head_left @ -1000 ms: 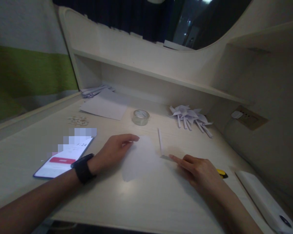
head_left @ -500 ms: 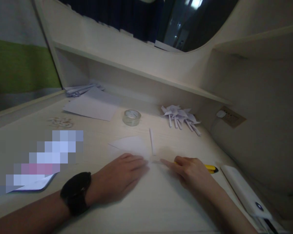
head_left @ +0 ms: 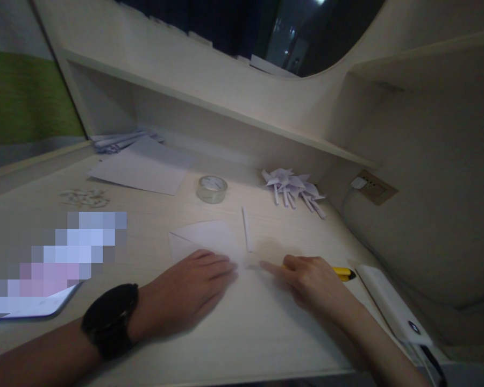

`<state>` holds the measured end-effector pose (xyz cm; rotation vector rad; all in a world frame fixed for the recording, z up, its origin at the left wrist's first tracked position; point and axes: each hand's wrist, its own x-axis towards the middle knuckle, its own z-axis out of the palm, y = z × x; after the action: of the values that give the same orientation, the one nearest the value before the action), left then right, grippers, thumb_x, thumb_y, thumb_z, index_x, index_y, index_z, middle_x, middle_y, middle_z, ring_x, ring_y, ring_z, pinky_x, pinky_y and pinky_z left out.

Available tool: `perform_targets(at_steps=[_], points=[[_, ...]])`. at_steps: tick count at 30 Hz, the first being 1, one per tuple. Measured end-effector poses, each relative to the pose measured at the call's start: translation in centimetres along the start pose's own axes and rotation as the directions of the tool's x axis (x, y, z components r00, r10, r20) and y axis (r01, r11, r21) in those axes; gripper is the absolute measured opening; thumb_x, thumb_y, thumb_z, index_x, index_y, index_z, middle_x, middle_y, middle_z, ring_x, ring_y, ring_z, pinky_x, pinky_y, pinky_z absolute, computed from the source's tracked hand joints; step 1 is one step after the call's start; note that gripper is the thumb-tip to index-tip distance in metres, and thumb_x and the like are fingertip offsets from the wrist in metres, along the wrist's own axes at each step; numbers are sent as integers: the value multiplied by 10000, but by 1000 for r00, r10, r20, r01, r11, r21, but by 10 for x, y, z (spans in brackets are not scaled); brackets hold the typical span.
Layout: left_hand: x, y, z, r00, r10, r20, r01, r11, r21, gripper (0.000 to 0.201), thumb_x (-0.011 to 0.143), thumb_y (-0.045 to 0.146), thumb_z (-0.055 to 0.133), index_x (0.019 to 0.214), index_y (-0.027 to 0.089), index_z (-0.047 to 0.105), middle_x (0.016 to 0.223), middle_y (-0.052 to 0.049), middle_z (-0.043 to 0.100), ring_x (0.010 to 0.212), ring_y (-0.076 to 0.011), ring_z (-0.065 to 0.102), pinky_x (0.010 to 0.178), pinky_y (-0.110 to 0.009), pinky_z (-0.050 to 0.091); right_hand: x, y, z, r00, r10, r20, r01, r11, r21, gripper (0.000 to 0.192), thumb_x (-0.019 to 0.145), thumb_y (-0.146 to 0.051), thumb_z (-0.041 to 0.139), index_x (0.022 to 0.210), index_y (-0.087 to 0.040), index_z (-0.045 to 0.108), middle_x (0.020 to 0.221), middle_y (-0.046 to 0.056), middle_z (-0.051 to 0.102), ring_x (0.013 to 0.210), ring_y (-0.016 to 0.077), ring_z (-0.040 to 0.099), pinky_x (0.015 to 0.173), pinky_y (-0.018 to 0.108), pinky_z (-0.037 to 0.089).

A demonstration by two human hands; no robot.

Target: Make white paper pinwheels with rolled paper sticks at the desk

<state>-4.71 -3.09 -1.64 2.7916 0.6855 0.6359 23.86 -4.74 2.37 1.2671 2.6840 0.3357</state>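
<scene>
- Since the earlier frame, left hand slid nearer, flat, fingers spread, pinning the folded paper mid-desk.
- Right hand loosely curled, holding nothing, forefinger pressing the crease.
- Paper roll lies just beyond.

The left hand has slid from the far edge onto the near edge of the paper sheet.
</scene>
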Motion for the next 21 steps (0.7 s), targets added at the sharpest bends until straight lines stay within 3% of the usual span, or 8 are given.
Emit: perform_targets(at_steps=[21], points=[[1,2,0,999,-11,33,11,1000,17,346,924,213,450,1261,215,528,1279,-65,570,1158,-233,502,991,-418,353,0,-5,0,1000,12,11,-12,999,-38,730,725,-36,474,1373,-364,397,720,-7,574,550,140,481,508,285,205]])
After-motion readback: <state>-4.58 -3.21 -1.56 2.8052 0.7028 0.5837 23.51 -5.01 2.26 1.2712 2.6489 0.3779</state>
